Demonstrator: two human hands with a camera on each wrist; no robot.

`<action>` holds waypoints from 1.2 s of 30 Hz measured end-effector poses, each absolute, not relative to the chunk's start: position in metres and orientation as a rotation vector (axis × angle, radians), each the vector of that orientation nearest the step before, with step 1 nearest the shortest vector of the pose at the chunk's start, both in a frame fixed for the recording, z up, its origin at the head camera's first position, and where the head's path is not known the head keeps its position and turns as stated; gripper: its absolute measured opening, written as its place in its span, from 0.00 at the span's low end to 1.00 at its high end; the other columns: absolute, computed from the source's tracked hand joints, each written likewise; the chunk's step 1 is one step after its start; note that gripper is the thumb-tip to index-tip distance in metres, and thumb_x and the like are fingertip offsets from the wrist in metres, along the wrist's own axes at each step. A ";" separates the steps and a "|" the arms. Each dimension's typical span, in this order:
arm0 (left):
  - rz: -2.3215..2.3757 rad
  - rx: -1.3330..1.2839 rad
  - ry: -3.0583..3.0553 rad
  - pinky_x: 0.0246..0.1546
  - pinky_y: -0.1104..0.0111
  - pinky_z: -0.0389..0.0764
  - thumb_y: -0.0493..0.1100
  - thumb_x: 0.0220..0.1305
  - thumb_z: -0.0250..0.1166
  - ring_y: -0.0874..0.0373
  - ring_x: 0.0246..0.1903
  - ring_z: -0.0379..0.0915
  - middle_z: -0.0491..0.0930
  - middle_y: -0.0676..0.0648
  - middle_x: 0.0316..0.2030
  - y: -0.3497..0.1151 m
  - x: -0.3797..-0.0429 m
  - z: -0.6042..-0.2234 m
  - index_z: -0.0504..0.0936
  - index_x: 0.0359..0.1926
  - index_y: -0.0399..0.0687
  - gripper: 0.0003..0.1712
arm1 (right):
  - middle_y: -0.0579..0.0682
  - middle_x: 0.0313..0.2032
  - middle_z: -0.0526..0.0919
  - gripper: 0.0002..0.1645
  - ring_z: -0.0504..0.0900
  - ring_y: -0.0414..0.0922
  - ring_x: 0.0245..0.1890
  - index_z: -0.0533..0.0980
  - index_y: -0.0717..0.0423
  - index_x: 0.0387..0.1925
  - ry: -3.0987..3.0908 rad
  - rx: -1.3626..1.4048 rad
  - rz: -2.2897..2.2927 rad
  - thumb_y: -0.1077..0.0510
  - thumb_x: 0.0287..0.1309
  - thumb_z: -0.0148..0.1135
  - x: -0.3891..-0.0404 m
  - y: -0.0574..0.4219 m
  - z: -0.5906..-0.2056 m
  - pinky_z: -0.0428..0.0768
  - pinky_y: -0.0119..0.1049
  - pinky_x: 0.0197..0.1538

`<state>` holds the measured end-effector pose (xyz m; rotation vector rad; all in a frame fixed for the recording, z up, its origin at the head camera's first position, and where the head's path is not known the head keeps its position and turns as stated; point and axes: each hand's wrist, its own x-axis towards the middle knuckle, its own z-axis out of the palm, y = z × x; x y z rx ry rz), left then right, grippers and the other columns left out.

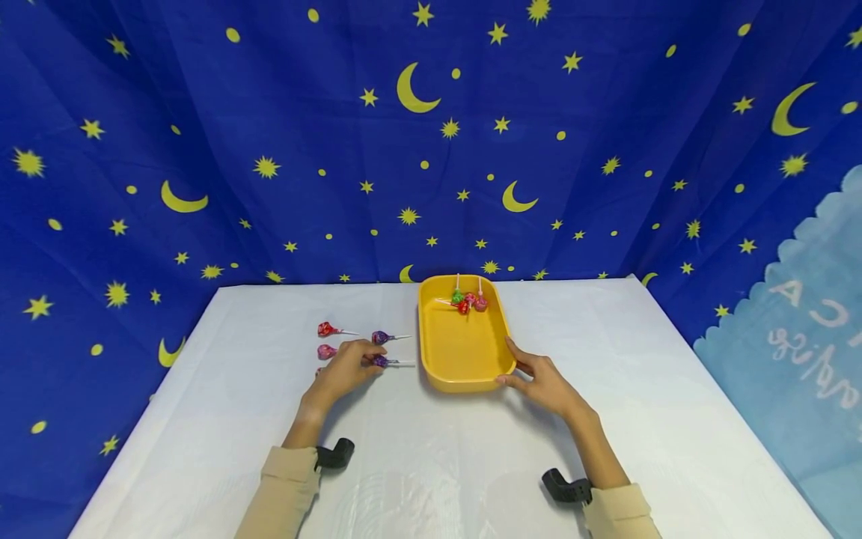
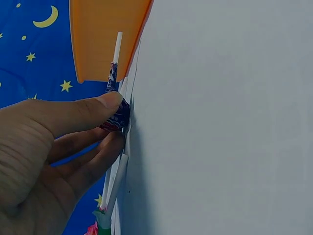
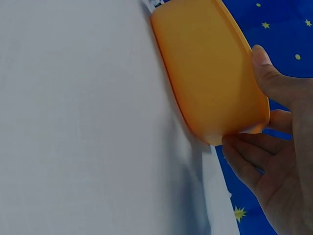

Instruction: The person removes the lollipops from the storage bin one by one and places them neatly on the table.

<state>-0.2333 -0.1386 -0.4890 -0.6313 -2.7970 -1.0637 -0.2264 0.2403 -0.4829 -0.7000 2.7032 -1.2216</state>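
Left hand [image 1: 346, 368]: my thumb and fingers are drawn nearly together, pinching a purple lollipop [image 1: 380, 361] by its wrapped head.
Pinched lollipop: left of the counter's [image 1: 431, 464] middle, its white stick aimed toward the right edge and ending near the yellow tray [image 1: 456, 348].
Right hand [image 1: 544, 383]: my thumb and fingers stand apart, with the tray's near right corner gripped between them.
Tray's place: by the counter's far edge, slightly right of that edge's middle.
In the tray: a green lollipop [image 1: 458, 298], a red lollipop [image 1: 463, 308] and pink lollipops [image 1: 481, 305], bunched toward the far edge.
Second purple lollipop [image 1: 380, 337]: just beside the pinched one, on its far-edge side, stick also toward the right edge.
Nearer the left edge: a red-wrapped lollipop [image 1: 326, 329], then a pink-wrapped lollipop [image 1: 326, 352] partly behind my left hand; a bit of another shows, too covered to make out.
Wrists: a black device [image 1: 335, 454] on each, beside beige sleeves [image 1: 283, 486].
Behind the far edge: a blue curtain [image 1: 337, 112] with yellow moons and stars.
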 end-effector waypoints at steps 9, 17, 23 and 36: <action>-1.052 -0.636 -2.820 0.43 0.60 0.83 0.31 0.54 0.71 0.51 0.38 0.81 0.84 0.40 0.39 -0.139 -0.232 -0.487 0.85 0.47 0.34 0.17 | 0.64 0.70 0.60 0.49 0.73 0.58 0.63 0.55 0.64 0.72 2.707 -0.696 -1.234 0.46 0.60 0.65 -0.225 0.240 -0.483 0.71 0.47 0.63; -0.918 -0.620 -2.877 0.44 0.57 0.81 0.35 0.56 0.71 0.51 0.39 0.78 0.84 0.42 0.39 -0.139 -0.228 -0.477 0.84 0.50 0.36 0.18 | 0.63 0.70 0.59 0.49 0.72 0.58 0.64 0.55 0.65 0.72 2.696 -0.699 -1.251 0.44 0.60 0.65 -0.225 0.241 -0.482 0.71 0.48 0.63; -0.926 -0.563 -2.894 0.51 0.52 0.79 0.36 0.57 0.71 0.46 0.45 0.79 0.84 0.39 0.44 -0.136 -0.224 -0.473 0.84 0.51 0.37 0.19 | 0.63 0.70 0.60 0.49 0.72 0.57 0.64 0.55 0.64 0.72 2.689 -0.689 -1.237 0.45 0.60 0.65 -0.225 0.241 -0.483 0.71 0.47 0.63; -0.987 -0.612 -2.799 0.59 0.51 0.73 0.34 0.56 0.71 0.43 0.52 0.76 0.82 0.39 0.48 -0.128 -0.235 -0.467 0.84 0.50 0.36 0.19 | 0.64 0.70 0.60 0.49 0.73 0.58 0.63 0.55 0.63 0.72 2.697 -0.687 -1.237 0.45 0.60 0.66 -0.225 0.240 -0.483 0.72 0.46 0.63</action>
